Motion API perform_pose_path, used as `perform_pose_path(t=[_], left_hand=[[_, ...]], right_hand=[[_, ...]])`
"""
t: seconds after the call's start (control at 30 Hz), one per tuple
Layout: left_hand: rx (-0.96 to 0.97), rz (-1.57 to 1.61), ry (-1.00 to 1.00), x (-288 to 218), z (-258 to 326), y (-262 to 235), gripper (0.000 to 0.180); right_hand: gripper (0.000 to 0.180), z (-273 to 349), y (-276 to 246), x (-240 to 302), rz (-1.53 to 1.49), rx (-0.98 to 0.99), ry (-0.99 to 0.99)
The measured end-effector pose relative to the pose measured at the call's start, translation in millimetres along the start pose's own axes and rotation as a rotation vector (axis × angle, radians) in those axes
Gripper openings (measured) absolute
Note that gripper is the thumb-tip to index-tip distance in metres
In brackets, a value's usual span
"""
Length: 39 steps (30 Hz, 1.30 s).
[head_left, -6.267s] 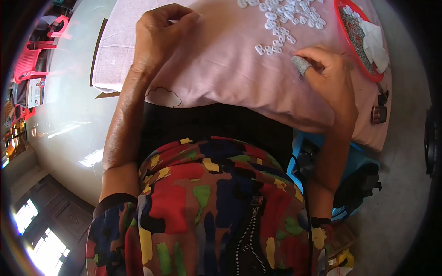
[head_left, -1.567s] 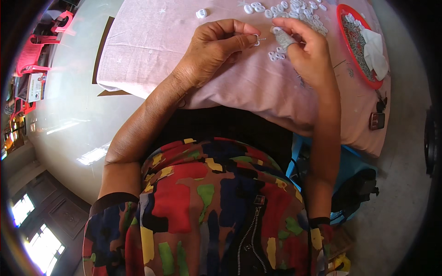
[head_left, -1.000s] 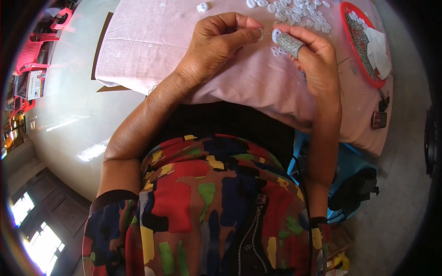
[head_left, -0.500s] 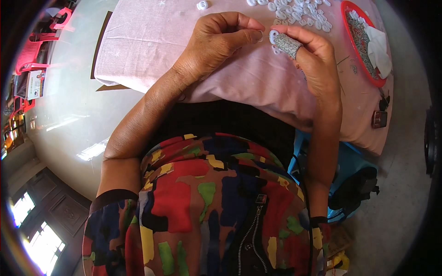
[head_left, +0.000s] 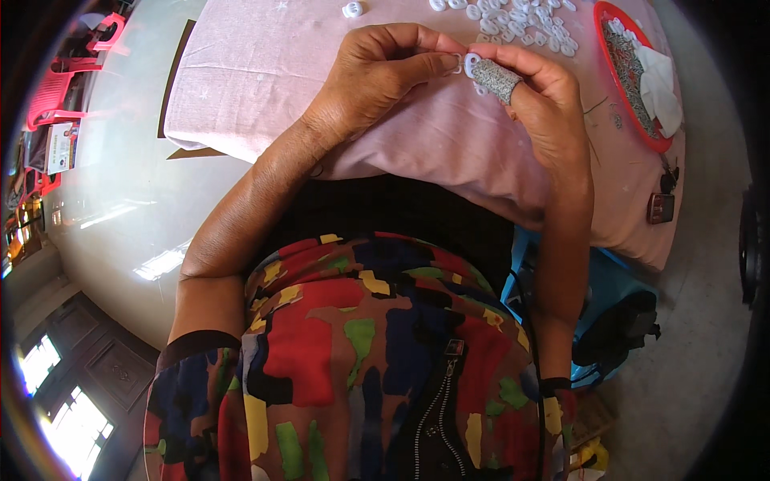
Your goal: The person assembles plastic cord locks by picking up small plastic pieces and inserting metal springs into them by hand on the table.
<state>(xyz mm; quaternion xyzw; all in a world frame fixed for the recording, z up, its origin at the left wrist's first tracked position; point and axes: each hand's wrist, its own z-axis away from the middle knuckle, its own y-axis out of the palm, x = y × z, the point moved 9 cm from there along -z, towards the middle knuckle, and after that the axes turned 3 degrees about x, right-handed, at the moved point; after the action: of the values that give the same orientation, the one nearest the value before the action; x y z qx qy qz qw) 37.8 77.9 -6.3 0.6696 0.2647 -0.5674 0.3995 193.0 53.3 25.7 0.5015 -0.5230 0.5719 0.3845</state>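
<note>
Over cloth [head_left: 257,80], RH [head_left: 545,88] w/ wht pc [head_left: 470,61], LH [head_left: 377,66] adj.

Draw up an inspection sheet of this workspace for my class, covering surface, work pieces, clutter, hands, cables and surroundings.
Surface: table covered with a pink cloth, wrinkled toward the person.
Work pieces: heap of white pieces at the far side; one lone white piece farther left.
Clutter: red tray holding grey bits and a white tissue; small dark gadget nearby.
Hands: left hand pinches a pale loop; right hand, grey wrap on its thumb, pinches a white oval piece.
Cables: dark cord beside the shirt; ends unclear.
Surroundings: red chairs and dark door at left.
</note>
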Motion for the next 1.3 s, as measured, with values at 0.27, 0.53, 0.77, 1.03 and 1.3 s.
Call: perform_pose_path(t=[0.27,0.53,0.77,1.03,1.3], left_hand=[[-0.066,0.017,-0.010,2.0,0.4,0.8,0.018],[-0.050,0.049,0.004,2.3,0.1,-1.9,0.016],[-0.086,-0.006,0.047,-3.6,0.7,1.2,0.015],[-0.065,-0.008,0.019,1.6,-1.1,0.3,0.014],[-0.113,-0.034,0.011,3.0,-0.5,-2.1,0.013]], right_hand=[[0.024,-0.7,2.5,3.4,-0.050,-0.011,-0.019],[0.025,-0.3,5.4,5.8,0.001,-0.004,-0.025],[0.027,-0.4,4.2,5.7,0.027,-0.010,-0.044],[0.030,-1.6,0.9,-12.2,-0.030,0.005,0.054],[0.030,-2.8,5.6,-9.8,-0.050,-0.023,0.011]])
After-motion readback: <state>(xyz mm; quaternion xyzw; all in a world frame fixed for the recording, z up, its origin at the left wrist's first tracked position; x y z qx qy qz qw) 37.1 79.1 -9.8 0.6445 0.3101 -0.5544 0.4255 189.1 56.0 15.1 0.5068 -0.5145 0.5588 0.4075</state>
